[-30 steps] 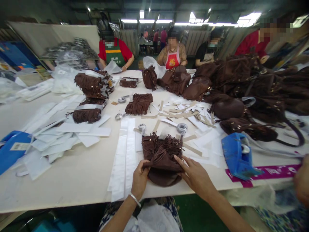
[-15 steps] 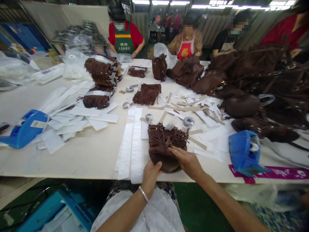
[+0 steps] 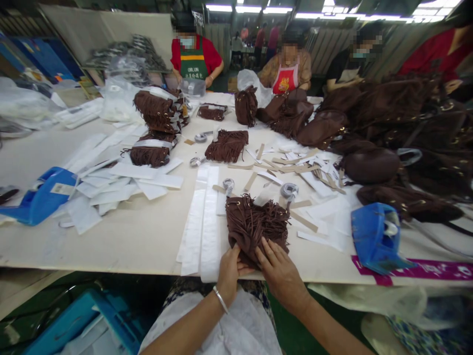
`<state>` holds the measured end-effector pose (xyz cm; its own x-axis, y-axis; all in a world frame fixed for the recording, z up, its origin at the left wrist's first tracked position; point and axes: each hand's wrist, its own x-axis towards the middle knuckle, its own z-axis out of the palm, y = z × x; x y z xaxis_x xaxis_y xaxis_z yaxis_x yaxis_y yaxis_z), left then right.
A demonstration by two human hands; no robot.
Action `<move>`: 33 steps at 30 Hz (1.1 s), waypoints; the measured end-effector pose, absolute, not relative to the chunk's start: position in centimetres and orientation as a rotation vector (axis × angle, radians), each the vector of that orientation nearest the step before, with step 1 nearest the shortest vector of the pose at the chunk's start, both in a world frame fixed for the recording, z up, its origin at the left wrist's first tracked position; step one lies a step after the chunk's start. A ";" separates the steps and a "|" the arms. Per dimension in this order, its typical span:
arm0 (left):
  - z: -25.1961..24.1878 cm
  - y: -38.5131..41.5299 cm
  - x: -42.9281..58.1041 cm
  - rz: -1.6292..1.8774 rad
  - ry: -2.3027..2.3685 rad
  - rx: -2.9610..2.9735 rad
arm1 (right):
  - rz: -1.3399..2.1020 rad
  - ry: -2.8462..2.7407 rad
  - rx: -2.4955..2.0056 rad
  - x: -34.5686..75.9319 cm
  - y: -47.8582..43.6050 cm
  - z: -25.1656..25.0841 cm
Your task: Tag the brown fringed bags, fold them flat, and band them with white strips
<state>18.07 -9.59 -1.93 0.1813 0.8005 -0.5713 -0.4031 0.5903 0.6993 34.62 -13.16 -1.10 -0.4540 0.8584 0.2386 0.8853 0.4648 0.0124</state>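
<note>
While left hand [image 3: 228, 268] pinches bag [image 3: 256, 224], right hand [image 3: 283, 273] flat atop, paper-strewn table [image 3: 140, 236], strip-lit workshop [image 3: 236, 9].

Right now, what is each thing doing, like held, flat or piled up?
Fringed bag, lying flat at the table edge under both hands.
Left hand, gripping the bag's near edge.
Right hand, open, pressing flat on the bag.
White strips, lying side by side left of the bag.
Blue tape holder, standing on the table, roll inside.
Brown bags, heaped in a pile at the far right.
Wrapped bags, stacked across the table.
</note>
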 end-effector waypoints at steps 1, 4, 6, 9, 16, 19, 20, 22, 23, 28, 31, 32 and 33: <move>-2.1 -9.9 17.7 0.886 1.075 0.500 | -0.181 -2.517 -1.512 34.6 -13.3 -1.3; -2.4 -10.9 16.5 0.887 1.115 0.741 | -0.152 -2.515 -1.488 34.6 -13.7 -1.9; -2.0 -11.4 15.9 0.938 1.168 0.876 | -0.156 -2.512 -1.483 34.4 -13.8 -2.3; -1.4 -11.6 15.7 1.039 1.168 0.883 | -0.164 -2.521 -1.498 33.7 -14.1 -2.9; -3.1 -10.3 17.0 1.097 1.438 0.861 | -0.255 -2.584 -1.425 33.7 -14.4 -1.5; -3.6 -10.1 16.8 1.059 1.499 0.896 | -0.078 -2.623 -1.487 33.0 -10.5 3.3; -3.7 -10.1 16.8 1.053 1.511 0.901 | -0.010 -2.586 -1.581 32.1 -8.4 4.9; -3.8 -10.2 16.8 1.044 1.526 0.902 | -0.003 -2.442 -1.661 29.3 -3.5 7.0; -3.9 -10.3 16.9 1.040 1.530 0.908 | -0.058 -2.373 -1.677 27.8 -1.1 7.2; -3.8 -10.6 16.6 0.978 1.569 0.966 | -0.070 -2.179 -1.954 22.8 6.1 1.2; -2.8 -10.6 15.4 0.939 1.553 1.049 | -0.050 -2.133 -1.971 23.2 6.7 -2.2; -2.4 -10.4 14.8 0.958 1.538 1.114 | -0.044 -2.120 -1.974 23.5 6.7 -2.7; -2.0 -10.1 14.2 0.987 1.522 1.201 | -0.037 -2.110 -1.975 23.8 6.7 -3.1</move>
<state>14.24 -10.11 -1.99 -0.0904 0.9790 -0.1825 0.2327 0.1990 0.9520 23.82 6.72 -3.09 -0.0498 0.9788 0.1986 0.9852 0.0808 -0.1514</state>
